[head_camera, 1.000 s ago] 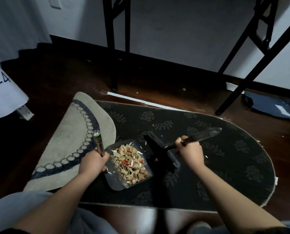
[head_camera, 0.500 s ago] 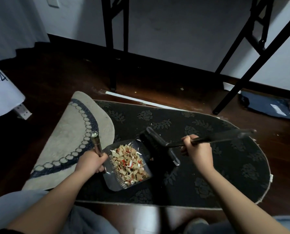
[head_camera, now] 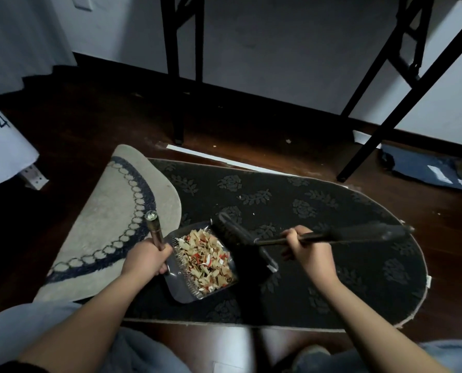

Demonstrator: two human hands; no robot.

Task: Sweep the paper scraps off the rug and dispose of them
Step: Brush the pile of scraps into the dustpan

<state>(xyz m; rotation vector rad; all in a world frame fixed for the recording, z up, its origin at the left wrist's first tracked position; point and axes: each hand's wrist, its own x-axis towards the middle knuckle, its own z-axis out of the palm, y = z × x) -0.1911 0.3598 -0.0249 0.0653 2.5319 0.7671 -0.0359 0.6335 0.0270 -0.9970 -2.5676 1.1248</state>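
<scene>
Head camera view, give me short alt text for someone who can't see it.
A person's left hand holds a dark plastic dustpan heaped with tan and red paper scraps on a black oval floral rug, while the right hand grips a black hand brush.

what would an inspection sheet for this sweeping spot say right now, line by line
surface: dark patterned rug on a wooden floor, overlapping a beige mat
job's things: dustpan heaped with paper scraps; brush at its open edge; a few scraps remain on the rug
clutter: white strip, dark bag
grippers: left hand grips the dustpan handle; right hand grips the brush handle
cables: nothing seen
surroundings: black table legs, white wall
</scene>
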